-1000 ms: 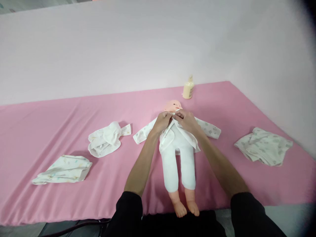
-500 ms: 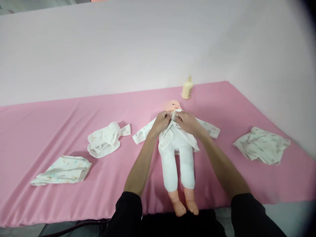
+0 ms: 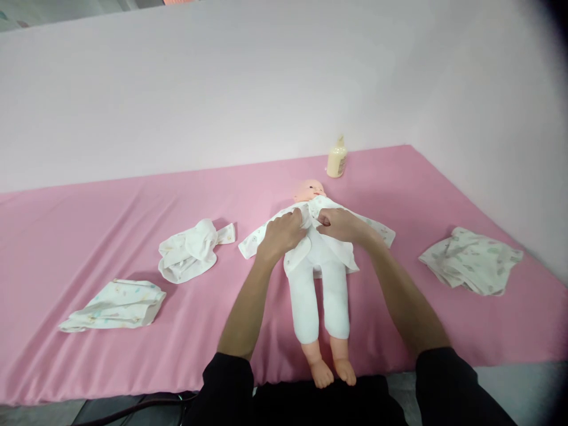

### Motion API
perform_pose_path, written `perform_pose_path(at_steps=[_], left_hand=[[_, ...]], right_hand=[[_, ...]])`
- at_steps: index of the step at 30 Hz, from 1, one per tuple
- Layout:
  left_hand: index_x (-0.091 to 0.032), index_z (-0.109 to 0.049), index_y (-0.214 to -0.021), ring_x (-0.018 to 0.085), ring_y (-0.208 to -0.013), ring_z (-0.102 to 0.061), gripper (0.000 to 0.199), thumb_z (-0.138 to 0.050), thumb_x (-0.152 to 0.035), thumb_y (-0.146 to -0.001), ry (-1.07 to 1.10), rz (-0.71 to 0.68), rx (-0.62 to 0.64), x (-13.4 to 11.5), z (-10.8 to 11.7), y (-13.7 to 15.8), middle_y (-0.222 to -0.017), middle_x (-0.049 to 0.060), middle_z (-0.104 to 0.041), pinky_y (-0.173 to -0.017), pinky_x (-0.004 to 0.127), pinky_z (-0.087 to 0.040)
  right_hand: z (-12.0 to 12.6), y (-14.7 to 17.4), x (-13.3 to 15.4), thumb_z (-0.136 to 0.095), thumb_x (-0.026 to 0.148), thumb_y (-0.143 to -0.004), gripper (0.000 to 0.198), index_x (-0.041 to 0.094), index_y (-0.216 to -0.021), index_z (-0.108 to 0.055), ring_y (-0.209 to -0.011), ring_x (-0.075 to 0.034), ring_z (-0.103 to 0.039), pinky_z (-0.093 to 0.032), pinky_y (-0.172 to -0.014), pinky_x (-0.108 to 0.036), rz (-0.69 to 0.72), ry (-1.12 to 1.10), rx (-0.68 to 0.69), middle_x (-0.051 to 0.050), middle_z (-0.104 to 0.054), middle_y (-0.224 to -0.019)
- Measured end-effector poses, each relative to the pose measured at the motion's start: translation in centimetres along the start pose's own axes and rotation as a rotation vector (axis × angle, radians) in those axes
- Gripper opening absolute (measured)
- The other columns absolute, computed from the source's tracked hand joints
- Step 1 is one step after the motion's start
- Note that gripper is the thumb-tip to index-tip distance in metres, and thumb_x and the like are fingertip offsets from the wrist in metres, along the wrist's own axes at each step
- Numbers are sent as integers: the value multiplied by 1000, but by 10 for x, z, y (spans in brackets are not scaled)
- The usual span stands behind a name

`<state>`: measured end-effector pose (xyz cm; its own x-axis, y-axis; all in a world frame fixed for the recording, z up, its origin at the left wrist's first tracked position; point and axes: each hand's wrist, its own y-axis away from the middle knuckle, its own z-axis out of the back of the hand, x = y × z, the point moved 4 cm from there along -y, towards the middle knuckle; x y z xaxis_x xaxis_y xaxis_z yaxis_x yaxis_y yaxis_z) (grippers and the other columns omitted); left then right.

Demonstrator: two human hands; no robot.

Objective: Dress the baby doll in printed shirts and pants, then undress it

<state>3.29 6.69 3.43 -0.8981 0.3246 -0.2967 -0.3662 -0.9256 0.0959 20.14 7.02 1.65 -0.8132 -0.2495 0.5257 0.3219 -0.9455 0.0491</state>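
Observation:
A baby doll [image 3: 310,190] lies on its back with its bare feet toward me. It wears a white patterned baby shirt [image 3: 376,229] with both sleeves spread out, and its legs are covered in white. My left hand [image 3: 286,229] is closed on the shirt's front edge at the chest. Opposite it, my right hand [image 3: 338,225] pinches the other front edge with curled fingers. Between the hands the front panels part below the neck. My fingers hide the fastening part of the shirt.
A pale yellow pump bottle [image 3: 336,162] stands beyond the doll's head. Crumpled white baby garments [image 3: 189,251] and a folded patterned cloth [image 3: 116,305] lie at left. Another patterned cloth [image 3: 471,261] lies at right. A pink sheet [image 3: 213,189] covers the table, with pale walls behind and right.
Both hands have moved down from the doll's neckline to its chest and slightly apart. The collar area shows more now. The doll and other cloths stay in place.

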Motion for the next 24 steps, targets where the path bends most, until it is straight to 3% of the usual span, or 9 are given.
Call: perform_pose_path(at_steps=[4, 7, 10, 13, 16, 19, 24], left_hand=[[-21, -50, -98, 23, -88, -61, 12, -41, -19, -90, 56, 39, -26, 8, -2, -5, -98, 7, -66, -69, 31, -36], [-22, -51, -109, 22, -87, -61, 19, -42, -23, -92, 230, 86, -47, 20, 0, -8, -91, 5, -66, -70, 30, -39], [-23, -46, -123, 22, -82, -61, 33, -42, -18, -91, 254, 126, -120, 27, -4, -9, -84, 3, -63, -69, 29, -40], [-23, -43, -129, 22, -89, -61, 42, -41, -11, -89, 121, 103, -285, 23, -12, -5, -104, 7, -62, -69, 29, -41], [-22, -53, -122, 24, -103, -58, 38, -38, -7, -91, -131, 95, -425, 17, -23, 3, -120, 12, -54, -67, 29, -40], [-18, -61, -111, 25, -107, -55, 33, -34, -8, -94, -263, 78, -454, 15, -36, 8, -118, 14, -55, -70, 31, -43], [-19, -63, -103, 23, -103, -60, 26, -38, -25, -100, -99, 115, -376, 17, -44, 9, -111, 11, -63, -83, 33, -46]], right_hand=[[3, -1, -3, -52, 22, -83, 27, 22, -70, -30, -63, -14, -39, -26, -57, -30, -12, -38, -77, 4, -42, -68], [7, 1, -1, -52, 23, -85, 26, 22, -70, -31, -62, -13, -39, -26, -58, -30, -24, -77, -97, 4, -43, -68], [9, 3, 2, -53, 24, -86, 28, 22, -68, -31, -62, -13, -38, -26, -58, -30, -32, -123, -62, 4, -42, -67], [12, 4, 4, -54, 24, -86, 28, 22, -68, -33, -63, -13, -38, -26, -59, -29, -40, -158, -47, 4, -42, -68], [13, 4, 3, -54, 26, -86, 25, 22, -70, -35, -65, -14, -39, -27, -60, -29, -39, -181, -61, 3, -45, -71], [13, 4, 3, -54, 26, -86, 25, 22, -70, -36, -65, -14, -41, -29, -60, -29, -27, -184, -72, 3, -46, -72], [13, 5, 4, -53, 26, -86, 24, 22, -70, -35, -67, -15, -44, -29, -60, -30, -34, -184, -78, 2, -49, -72]])
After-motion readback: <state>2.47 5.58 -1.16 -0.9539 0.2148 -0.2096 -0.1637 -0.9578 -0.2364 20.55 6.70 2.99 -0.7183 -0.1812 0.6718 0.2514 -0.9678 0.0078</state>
